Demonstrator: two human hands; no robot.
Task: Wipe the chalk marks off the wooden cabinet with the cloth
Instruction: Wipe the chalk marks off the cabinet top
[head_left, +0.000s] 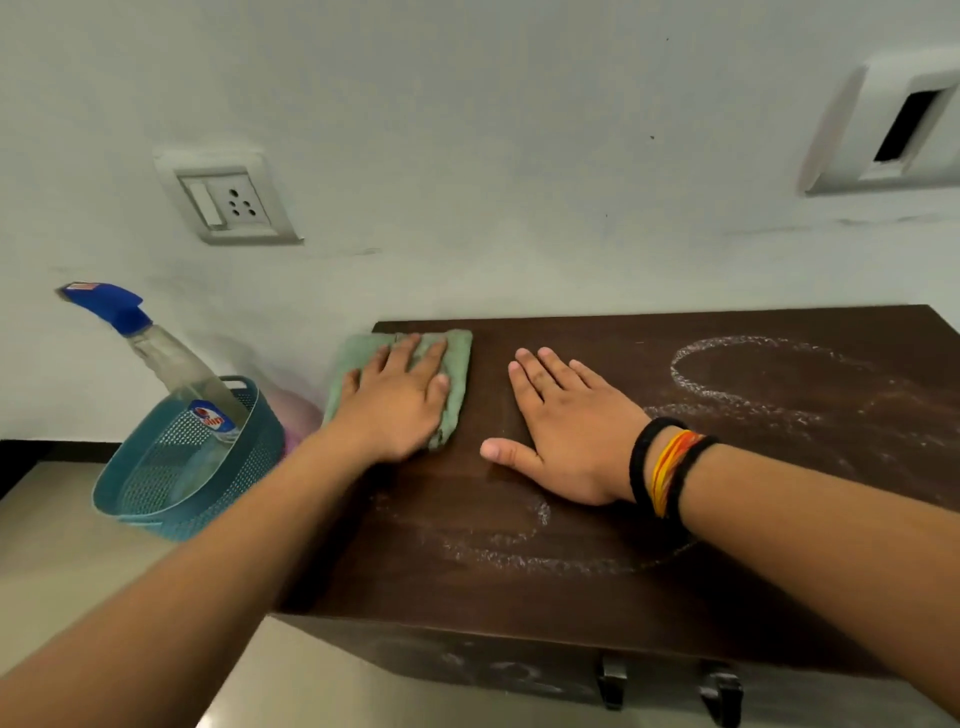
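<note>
A dark wooden cabinet (597, 597) stands against the white wall. White chalk marks (727, 374) loop across the right of its top, and fainter smears (498, 551) cross the front left. A folded green cloth (457, 364) lies at the top's back left corner. My left hand (395, 405) presses flat on the cloth, fingers spread. My right hand (571, 426) rests flat and open on the bare wood beside it, with black and orange bands on the wrist.
A teal perforated basket (156, 483) sits on the floor left of the cabinet, holding a spray bottle (171, 364) with a blue trigger. A wall socket (228, 200) and a wall vent (893, 124) are above. Chalk smudges and two handles (670, 686) mark the cabinet front.
</note>
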